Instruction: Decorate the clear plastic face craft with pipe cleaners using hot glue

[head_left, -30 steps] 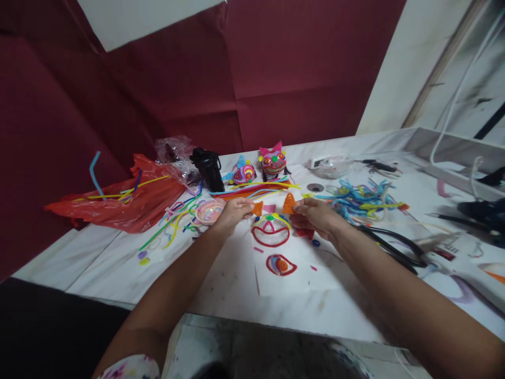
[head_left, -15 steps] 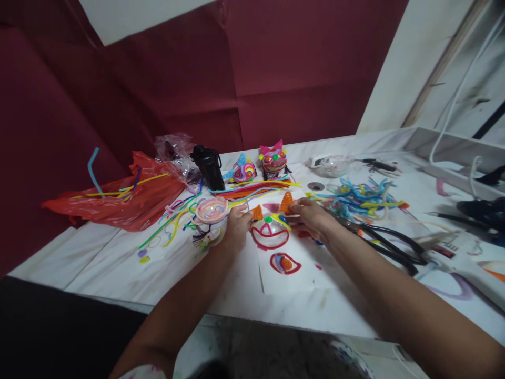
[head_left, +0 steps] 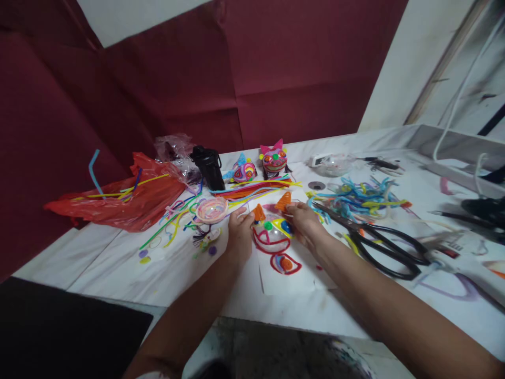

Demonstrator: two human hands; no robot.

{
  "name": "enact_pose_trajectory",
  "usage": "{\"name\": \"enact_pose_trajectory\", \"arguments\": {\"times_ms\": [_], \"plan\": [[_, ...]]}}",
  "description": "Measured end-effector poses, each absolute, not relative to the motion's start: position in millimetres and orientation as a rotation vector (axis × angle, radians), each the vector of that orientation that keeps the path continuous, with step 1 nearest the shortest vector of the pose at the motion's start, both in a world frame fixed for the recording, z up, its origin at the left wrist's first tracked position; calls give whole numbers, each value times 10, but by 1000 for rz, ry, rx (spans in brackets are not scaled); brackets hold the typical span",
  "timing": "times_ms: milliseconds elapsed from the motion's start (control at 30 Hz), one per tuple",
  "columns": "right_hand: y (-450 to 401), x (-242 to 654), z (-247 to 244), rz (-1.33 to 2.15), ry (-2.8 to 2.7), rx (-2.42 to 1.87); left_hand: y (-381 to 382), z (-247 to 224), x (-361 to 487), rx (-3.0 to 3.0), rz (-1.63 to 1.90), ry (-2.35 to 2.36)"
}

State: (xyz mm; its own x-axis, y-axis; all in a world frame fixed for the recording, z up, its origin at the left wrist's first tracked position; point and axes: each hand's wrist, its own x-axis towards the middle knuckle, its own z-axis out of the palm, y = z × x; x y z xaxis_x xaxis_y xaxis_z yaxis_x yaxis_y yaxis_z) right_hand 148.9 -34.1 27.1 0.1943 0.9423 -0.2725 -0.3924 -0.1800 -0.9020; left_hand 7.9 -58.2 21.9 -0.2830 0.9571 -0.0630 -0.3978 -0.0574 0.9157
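My left hand point(head_left: 240, 230) pinches a small orange pipe-cleaner ear point(head_left: 259, 212) at the upper left of a clear mask point(head_left: 273, 241). A second orange pipe-cleaner ear point(head_left: 284, 201), a ridged triangle, is between the fingers of my right hand point(head_left: 303, 222) at the mask's upper right. Red pipe cleaner outlines the mask's mouth; a green nose and yellow-and-blue eye parts sit above it. Whether the ears touch the mask I cannot tell. Just below lies a loose red-edged eye piece point(head_left: 285, 263) with an orange centre, on white paper point(head_left: 276, 284).
Black-handled scissors point(head_left: 389, 250) and a pile of pipe cleaners point(head_left: 359, 200) lie to the right. Two finished masks, one pink-eared point(head_left: 274, 159), stand behind, beside a black bottle point(head_left: 209, 168). A round coiled piece point(head_left: 212, 210) and a red plastic bag point(head_left: 118, 202) are leftward.
My right hand has shifted slightly left and down with its orange ear, closer to the mask. The mask's eye parts show more, and the left ear stands more upright.
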Motion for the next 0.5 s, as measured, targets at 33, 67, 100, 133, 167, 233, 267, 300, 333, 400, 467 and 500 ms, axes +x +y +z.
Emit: {"name": "enact_pose_trajectory", "arguments": {"times_ms": [33,67,100,133,167,233,267,300,333,400,467,500], "plan": [[-336,1482,267,1334,-646,-1180,-577,230,54,763,1583,1078],[-330,1482,266,1324,-665,-1170,-565,248,21,798,1583,1059],[-324,1489,267,1310,-686,-1160,-549,273,-19,840,1582,1042],[-319,1501,273,1292,-710,-1152,-529,305,-63,886,1580,1030],[-313,1519,282,1269,-735,-1144,-507,343,-108,934,1574,1025],[-302,1558,310,1215,-790,-1127,-462,431,-190,1021,1541,1028],[-296,1575,325,1190,-819,-1115,-441,476,-221,1065,1517,1030],[-292,1591,339,1169,-848,-1102,-421,517,-245,1118,1485,1034],[-287,1603,349,1151,-873,-1089,-402,553,-261,1179,1445,1036],[-280,1620,353,1128,-911,-1069,-364,604,-274,1310,1359,1036],[-275,1634,334,1102,-956,-1056,-320,625,-273,1439,1285,1026],[-274,1641,319,1085,-983,-1049,-294,627,-271,1499,1257,1018]]}}
